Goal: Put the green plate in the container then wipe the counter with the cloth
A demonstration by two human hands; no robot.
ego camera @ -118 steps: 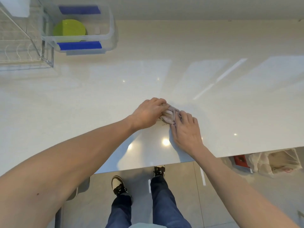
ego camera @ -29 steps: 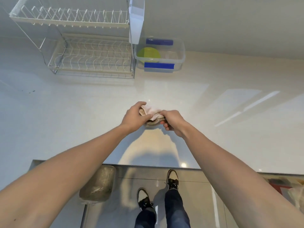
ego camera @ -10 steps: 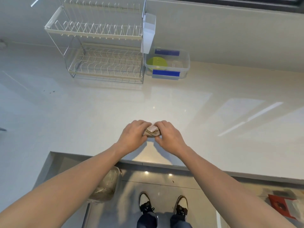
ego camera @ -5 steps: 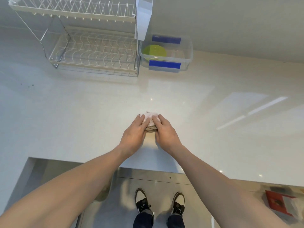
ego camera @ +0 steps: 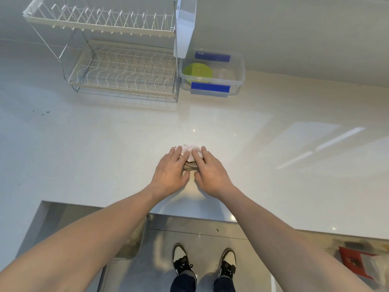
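Half a second ago my fingers curled around the cloth (ego camera: 190, 152); now both hands lie flat on it, pressing it onto the worktop (ego camera: 105, 144). My left hand (ego camera: 171, 170) and right hand (ego camera: 210, 169) have fingers spread, gripping nothing. Farther back, the green plate (ego camera: 197, 72) sits inside the clear container (ego camera: 237, 66) beside the dish rack (ego camera: 117, 60).
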